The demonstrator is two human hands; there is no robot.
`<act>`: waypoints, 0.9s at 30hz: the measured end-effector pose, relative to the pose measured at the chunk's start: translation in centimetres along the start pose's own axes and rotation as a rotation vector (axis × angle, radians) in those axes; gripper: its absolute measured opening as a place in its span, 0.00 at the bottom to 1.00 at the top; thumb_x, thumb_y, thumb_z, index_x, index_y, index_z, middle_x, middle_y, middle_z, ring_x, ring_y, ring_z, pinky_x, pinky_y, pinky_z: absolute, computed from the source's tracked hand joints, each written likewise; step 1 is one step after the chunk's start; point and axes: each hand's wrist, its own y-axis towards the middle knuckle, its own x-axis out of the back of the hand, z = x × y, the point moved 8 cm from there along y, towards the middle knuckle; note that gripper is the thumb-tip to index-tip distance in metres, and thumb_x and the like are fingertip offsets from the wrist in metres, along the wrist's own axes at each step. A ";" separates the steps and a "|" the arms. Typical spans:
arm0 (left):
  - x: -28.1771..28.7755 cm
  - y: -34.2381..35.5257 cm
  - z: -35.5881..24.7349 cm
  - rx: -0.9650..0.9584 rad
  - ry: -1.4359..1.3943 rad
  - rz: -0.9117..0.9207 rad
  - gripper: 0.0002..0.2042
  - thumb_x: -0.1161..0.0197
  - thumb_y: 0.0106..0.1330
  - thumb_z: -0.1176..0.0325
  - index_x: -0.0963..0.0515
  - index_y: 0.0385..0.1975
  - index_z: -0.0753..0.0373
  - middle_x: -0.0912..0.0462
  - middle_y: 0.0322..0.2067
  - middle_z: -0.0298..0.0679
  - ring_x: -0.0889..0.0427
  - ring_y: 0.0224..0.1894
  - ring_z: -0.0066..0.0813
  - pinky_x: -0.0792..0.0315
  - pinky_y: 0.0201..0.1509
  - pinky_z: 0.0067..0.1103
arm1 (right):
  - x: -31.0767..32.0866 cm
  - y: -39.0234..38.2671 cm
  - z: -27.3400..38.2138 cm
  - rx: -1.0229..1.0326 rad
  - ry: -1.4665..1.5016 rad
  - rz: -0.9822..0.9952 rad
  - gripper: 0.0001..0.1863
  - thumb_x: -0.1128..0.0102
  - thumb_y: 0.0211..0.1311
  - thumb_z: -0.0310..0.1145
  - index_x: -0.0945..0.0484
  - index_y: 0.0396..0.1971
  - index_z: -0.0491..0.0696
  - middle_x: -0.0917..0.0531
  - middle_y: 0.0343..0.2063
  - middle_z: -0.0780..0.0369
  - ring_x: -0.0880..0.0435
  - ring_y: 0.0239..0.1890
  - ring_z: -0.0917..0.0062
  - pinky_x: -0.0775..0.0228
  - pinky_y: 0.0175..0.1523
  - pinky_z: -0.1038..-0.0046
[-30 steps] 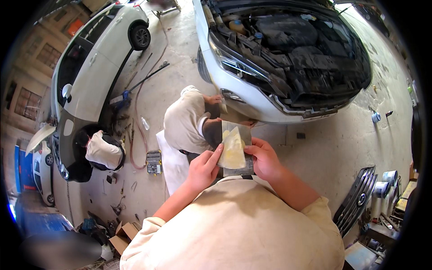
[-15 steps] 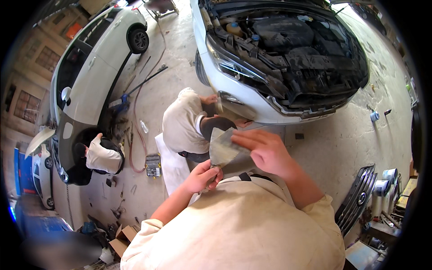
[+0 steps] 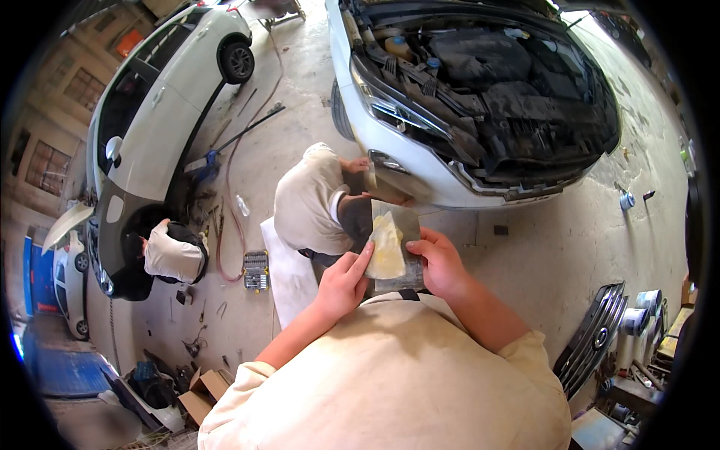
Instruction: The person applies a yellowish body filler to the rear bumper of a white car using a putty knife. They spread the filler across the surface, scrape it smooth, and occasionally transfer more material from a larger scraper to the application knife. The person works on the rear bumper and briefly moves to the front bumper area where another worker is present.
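Observation:
In front of my chest I hold a flat grey rectangular plate between my two hands. A pale yellow, paste-like patch covers much of its face; whether this is a loose lump or a coated blade I cannot tell. My left hand is closed at the plate's left edge, one finger lying against the yellow patch. Gripping the right edge, my right hand has its thumb on top. Beyond the plate, a co-worker crouches at the front corner of a white car, hands against its bumper.
The car's engine bay is exposed. A second co-worker crouches by another white car at left. A socket set, a red hose and a white sheet lie on the floor. A black grille stands right, near cans.
The grey piece has turned, and its yellow-patched face now shows. My right hand has come down from above it to its right edge. My left hand has shifted up along the left side.

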 end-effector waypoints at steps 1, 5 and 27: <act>-0.1 -0.5 0.5 -0.005 0.044 -0.006 0.35 0.41 0.45 0.82 0.33 0.61 0.63 0.26 0.30 0.43 0.24 0.28 0.40 0.27 0.32 0.28 | -0.6 -0.2 0.1 -0.020 0.119 0.000 0.17 0.53 0.58 0.24 0.26 0.48 0.39 0.19 0.43 0.57 0.20 0.43 0.72 0.28 0.50 0.72; -0.5 -1.5 1.8 0.024 0.107 -0.002 0.33 0.41 0.48 0.81 0.33 0.61 0.60 0.26 0.29 0.42 0.24 0.27 0.38 0.28 0.31 0.28 | -1.0 -0.9 1.5 -0.004 0.350 0.028 0.18 0.54 0.59 0.25 0.28 0.50 0.39 0.20 0.45 0.58 0.20 0.45 0.74 0.28 0.51 0.71; -0.9 -1.7 2.6 0.378 -0.932 0.146 0.09 0.48 0.66 0.75 0.30 0.46 0.65 0.27 0.26 0.38 0.30 0.20 0.24 0.35 0.23 0.18 | -0.2 -0.5 4.3 0.050 -1.462 0.009 0.15 0.49 0.58 0.23 0.23 0.45 0.44 0.18 0.37 0.56 0.20 0.35 0.67 0.30 0.38 0.65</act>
